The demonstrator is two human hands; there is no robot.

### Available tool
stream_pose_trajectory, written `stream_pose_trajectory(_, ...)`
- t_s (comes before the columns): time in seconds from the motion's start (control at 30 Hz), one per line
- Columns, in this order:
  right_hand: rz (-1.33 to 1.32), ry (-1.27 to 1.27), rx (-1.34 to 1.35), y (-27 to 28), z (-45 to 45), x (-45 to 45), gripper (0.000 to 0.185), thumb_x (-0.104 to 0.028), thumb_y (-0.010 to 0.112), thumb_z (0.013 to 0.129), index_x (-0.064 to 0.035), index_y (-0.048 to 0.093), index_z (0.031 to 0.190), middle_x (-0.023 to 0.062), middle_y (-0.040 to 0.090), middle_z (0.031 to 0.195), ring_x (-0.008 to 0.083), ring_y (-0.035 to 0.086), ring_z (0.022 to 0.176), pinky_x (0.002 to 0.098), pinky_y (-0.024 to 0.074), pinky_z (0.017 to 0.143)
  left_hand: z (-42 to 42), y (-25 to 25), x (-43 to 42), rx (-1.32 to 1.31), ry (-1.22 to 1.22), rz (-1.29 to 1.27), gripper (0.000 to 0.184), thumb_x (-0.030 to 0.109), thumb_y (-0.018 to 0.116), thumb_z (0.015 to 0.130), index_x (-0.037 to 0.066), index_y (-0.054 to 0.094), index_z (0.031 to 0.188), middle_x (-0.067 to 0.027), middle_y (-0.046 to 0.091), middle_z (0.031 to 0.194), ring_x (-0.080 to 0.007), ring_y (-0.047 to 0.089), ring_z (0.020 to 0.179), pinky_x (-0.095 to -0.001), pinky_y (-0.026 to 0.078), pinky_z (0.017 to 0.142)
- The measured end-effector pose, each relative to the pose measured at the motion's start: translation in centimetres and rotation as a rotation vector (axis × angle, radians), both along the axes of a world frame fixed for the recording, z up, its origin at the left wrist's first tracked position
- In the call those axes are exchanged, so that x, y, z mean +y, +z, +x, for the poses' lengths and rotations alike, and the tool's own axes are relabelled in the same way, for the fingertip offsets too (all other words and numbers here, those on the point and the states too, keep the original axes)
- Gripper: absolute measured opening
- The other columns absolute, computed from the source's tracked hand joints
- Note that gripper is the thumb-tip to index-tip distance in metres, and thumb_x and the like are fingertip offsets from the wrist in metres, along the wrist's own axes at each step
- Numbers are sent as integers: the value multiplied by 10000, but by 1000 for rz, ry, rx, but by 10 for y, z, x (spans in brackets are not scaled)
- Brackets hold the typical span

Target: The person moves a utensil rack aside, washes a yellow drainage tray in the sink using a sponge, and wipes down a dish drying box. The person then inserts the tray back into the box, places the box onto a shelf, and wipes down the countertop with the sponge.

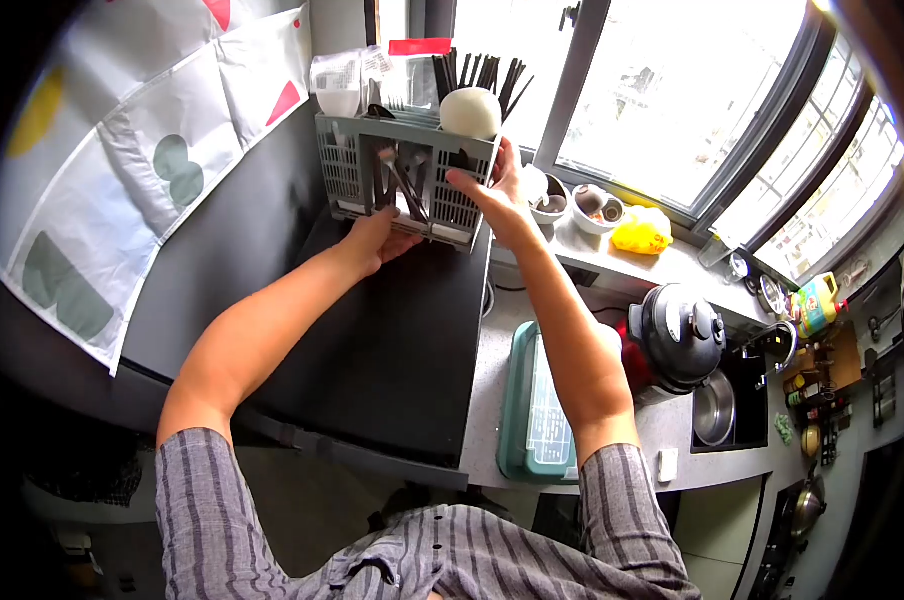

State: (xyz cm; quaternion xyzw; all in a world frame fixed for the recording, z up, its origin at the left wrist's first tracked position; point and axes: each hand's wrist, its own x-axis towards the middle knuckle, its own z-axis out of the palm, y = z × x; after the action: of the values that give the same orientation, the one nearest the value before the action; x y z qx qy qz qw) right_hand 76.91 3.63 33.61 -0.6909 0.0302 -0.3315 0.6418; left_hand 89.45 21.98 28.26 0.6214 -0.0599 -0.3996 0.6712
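A grey slatted cutlery caddy (457,205) is tilted toward me at the far end of a black flat top (372,340). My left hand (377,240) grips its lower edge from beneath. On the right side, my right hand (499,195) holds its wall, thumb in front and fingers behind. Forks and other metal cutlery (404,185) show through the caddy's front opening. Dark chopsticks (480,72) stick up at its back, beside a rounded white object (471,113) at the upper right. Whether the caddy's base rests on the top is hard to see.
A patterned white cover (172,150) hangs at left. Bowls (597,210) and a yellow bag (642,231) sit on the windowsill. To the right are a green lidded box (520,410), a red-and-black cooker (677,335) and a sink (747,400) holding a metal pot (714,408).
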Motion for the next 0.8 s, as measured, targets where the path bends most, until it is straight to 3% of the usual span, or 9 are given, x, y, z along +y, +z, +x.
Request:
stream_pose_trajectory(0.1, 45, 36, -23, 2, 2, -2, 1059, -229, 916, 690, -22, 251, 1488, 219, 472, 1405, 289, 455, 1335, 403, 373, 1131, 16, 12, 4, -8, -166, 139, 410, 374, 468, 1040, 27, 567, 1236, -133, 723, 1071, -207, 718, 934, -234, 590, 683)
stream_pose_trajectory(0.3, -27, 58, -44, -4, 12, -13, 1097, -238, 924, 681, -3, 232, 1499, 229, 435, 1437, 303, 410, 1381, 413, 326, 1168, 41, 5, 10, 69, -355, 165, 455, 449, 500, 1022, 59, 597, 1236, -105, 736, 1040, -160, 715, 850, -182, 519, 602)
stream_pose_trajectory(0.4, -109, 28, -47, -16, 25, -27, 1120, -244, 928, 679, -2, 216, 1509, 253, 387, 1474, 325, 368, 1416, 419, 299, 1187, 38, 45, 39, -335, -524, 532, 443, 439, 570, 998, 32, 637, 1159, -104, 724, 1009, -187, 714, 884, -244, 545, 623)
stream_pose_trajectory(0.5, -74, 58, -64, -17, 32, -30, 1145, -257, 931, 682, -9, 191, 1520, 292, 345, 1493, 347, 330, 1441, 432, 280, 1200, 57, 49, 70, -862, -274, 719, 452, 390, 689, 935, -19, 643, 1123, -129, 707, 1045, -242, 694, 1008, -336, 563, 774)
stream_pose_trajectory(0.57, -107, 28, -70, -23, 38, -39, 1165, -282, 932, 689, -17, 170, 1530, 303, 318, 1502, 356, 326, 1442, 448, 299, 1192, 64, 44, 87, -1224, -80, 773, 485, 373, 733, 906, -36, 630, 1146, -164, 696, 1089, -272, 667, 1076, -368, 544, 895)
stream_pose_trajectory(0.67, -104, 20, -42, -24, 41, -43, 1187, -311, 938, 686, -28, 161, 1538, 302, 298, 1510, 365, 330, 1439, 460, 321, 1181, 100, -2, 86, -1582, 5, 515, 549, 397, 770, 870, -43, 619, 1161, -198, 663, 1158, -303, 626, 1126, -387, 474, 1004)
stream_pose_trajectory(0.8, -392, -272, 173, -14, 29, -35, 1223, -493, 926, 647, -24, 221, 1531, 275, 375, 1480, 385, 403, 1388, 491, 372, 1132, 101, 3, 59, -1370, -157, 316, 534, 359, 771, 871, -33, 613, 1198, -210, 626, 1236, -333, 583, 1193, -410, 440, 1022)
